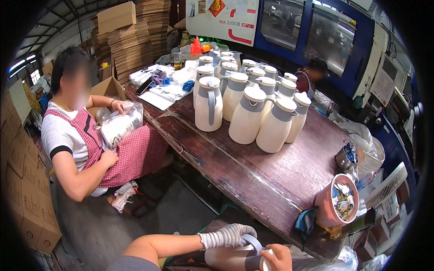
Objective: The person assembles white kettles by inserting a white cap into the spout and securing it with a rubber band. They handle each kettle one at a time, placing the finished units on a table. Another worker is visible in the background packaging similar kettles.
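Observation:
At the lower edge a cream and grey thermos jug (pixel 224 258) lies tilted on its side, partly cut off by the frame. My left hand (pixel 228 236), in a striped knit glove, is closed at its grey handle. My right hand (pixel 279 258), bare, grips the white lid (pixel 266 263) at the jug's top end; part of that hand is out of frame. Beyond, on the dark red table (pixel 266 180), several matching jugs (pixel 246 115) stand upright in a group with their lids on.
A pink bucket (pixel 323 205) of small parts stands at the table's right corner, near a metal pot (pixel 346 158). At left a co-worker in a checked apron (pixel 131 153) holds a plastic-wrapped item (pixel 122 126). Another person (pixel 307 79) is behind the jugs. Cartons (pixel 27 203) line the left.

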The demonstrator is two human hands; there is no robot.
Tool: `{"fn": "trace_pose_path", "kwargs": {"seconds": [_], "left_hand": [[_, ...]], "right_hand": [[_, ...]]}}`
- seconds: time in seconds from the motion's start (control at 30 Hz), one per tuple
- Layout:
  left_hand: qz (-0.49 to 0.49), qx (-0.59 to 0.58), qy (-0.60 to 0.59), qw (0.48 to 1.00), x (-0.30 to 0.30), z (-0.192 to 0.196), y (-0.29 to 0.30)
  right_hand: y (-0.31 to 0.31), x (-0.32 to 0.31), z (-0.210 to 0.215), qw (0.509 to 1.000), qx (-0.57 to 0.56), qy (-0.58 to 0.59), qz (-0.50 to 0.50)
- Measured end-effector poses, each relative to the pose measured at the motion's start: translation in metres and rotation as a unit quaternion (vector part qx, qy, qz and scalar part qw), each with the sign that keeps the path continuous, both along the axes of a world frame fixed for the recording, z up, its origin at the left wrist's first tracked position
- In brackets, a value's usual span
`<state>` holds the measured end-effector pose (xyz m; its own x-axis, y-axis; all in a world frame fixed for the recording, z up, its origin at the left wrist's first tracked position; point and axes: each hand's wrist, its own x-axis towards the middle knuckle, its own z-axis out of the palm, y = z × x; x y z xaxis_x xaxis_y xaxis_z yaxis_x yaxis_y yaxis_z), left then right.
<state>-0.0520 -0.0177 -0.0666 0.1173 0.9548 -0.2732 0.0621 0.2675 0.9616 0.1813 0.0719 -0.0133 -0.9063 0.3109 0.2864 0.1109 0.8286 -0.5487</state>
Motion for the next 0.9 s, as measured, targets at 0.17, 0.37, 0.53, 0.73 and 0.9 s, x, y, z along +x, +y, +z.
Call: {"fn": "trace_pose_path", "kwargs": {"seconds": [0.17, 0.37, 0.53, 0.73, 0.9], "left_hand": [[-0.086, 0.062, 0.03, 0.994, 0.061, 0.008, -0.037], [0.012, 0.044, 0.089, 0.995, 0.024, 0.049, -0.007], [0.074, 0.056, -0.153, 0.984, -0.001, -0.047, 0.013], [0.019, 0.063, -0.022, 0.998, 0.001, -0.043, 0.016], [0.036, 0.053, -0.004, 0.998, 0.002, -0.029, 0.01]], "right_hand": [[0.019, 0.009, -0.03, 0.962, -0.136, -0.106, -0.21], [0.004, 0.007, 0.016, 0.98, -0.169, -0.07, -0.078], [-0.028, -0.015, 0.028, 0.981, 0.065, -0.017, 0.179], [-0.024, -0.018, 0.024, 0.968, 0.075, 0.065, 0.231], [-0.021, -0.014, 0.01, 0.978, 0.059, 0.105, 0.169]]}}
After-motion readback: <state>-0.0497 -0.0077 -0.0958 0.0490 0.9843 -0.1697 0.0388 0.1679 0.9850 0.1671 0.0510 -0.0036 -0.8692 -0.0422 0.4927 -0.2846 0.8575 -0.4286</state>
